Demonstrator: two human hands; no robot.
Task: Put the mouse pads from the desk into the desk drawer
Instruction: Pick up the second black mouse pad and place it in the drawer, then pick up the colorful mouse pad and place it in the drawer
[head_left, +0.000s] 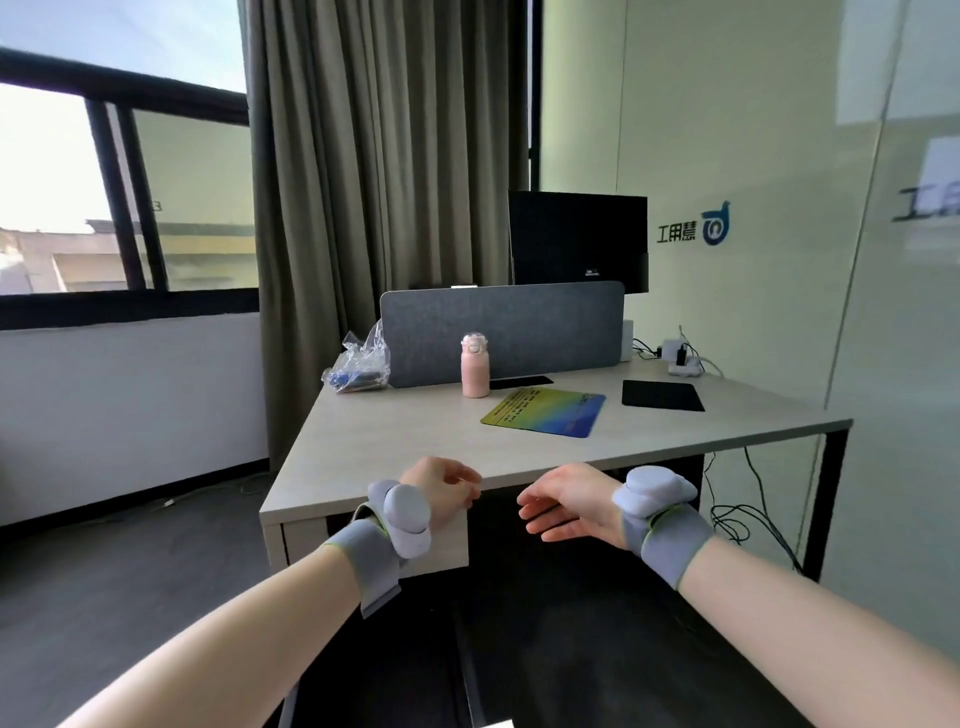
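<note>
A colourful mouse pad (544, 412) and a black mouse pad (662, 396) lay flat on the pale bench (395, 441), just apart. The drawer (374, 543) under its near edge was closed. The left hand (441, 491) curled loosely there; the right hand (571, 501) hung released, empty. Grey curtains (384, 156) hung behind.

On the pale wooden desk (405, 447) I see the pink cylindrical bottle (475, 367); right of it lies the rainbow rectangular mouse pad (545, 413), farther right the black rectangular mouse pad (662, 396), behind it the grey felt divider (519, 327), left of it the clear plastic bag (358, 366).
</note>
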